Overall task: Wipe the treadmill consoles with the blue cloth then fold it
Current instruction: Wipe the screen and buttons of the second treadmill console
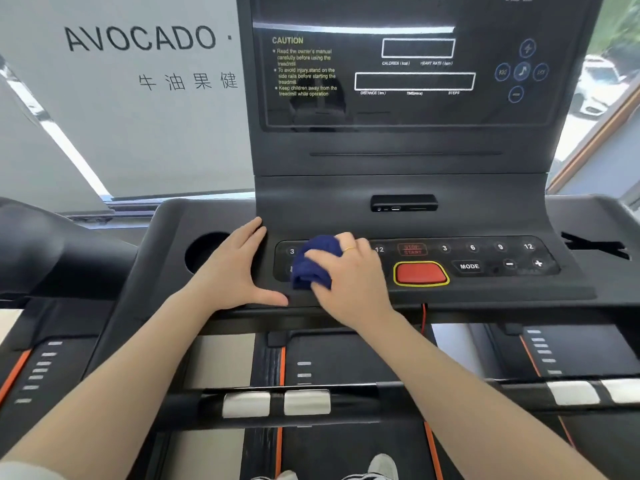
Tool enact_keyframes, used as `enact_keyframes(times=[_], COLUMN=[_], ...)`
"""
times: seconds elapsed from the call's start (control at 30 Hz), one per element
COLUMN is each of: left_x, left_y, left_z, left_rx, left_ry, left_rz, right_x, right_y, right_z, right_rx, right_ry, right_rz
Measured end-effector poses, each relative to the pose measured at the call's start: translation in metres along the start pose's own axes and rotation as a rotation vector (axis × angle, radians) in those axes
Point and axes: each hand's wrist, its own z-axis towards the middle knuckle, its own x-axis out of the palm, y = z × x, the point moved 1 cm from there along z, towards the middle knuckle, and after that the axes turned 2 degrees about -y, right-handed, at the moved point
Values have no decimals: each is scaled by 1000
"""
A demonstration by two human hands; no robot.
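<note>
A bunched dark blue cloth [313, 261] lies on the left end of the treadmill console's button panel [485, 258]. My right hand [349, 271] grips the cloth from the right and presses it onto the panel; a ring shows on one finger. Flat on the console just left of the panel rests my left hand [242, 268], fingers straight and thumb spread toward the cloth. The cloth and hand hide the panel's left buttons. The dark display screen [408, 74] rises behind.
A round cup holder [204, 251] sits left of my left hand. A red stop button [420, 273] with a yellow rim lies right of the cloth. A handlebar with silver sensor pads [277, 403] crosses below my forearms. Another treadmill [41, 258] stands at left.
</note>
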Motion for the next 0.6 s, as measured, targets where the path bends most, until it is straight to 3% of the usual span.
enact_keyframes(times=[0.1,0.23,0.3,0.43,0.6], left_x=[-1,0,1,1,-3], left_y=[2,6,6,5,13], left_z=[2,3,4,5,6], left_rx=[11,26,43,74,135], left_ry=[-16,-29,-42,-44,2], left_rz=[3,9,40,98,135], right_x=[-2,-4,0,16,16], right_y=[-9,-43,-38,15,45], right_z=[3,19,21,19,23], right_rx=[-53,300,359,138,-67], right_ry=[58,-37,-69,-39,193], right_rz=[38,-50,-95,-64,122])
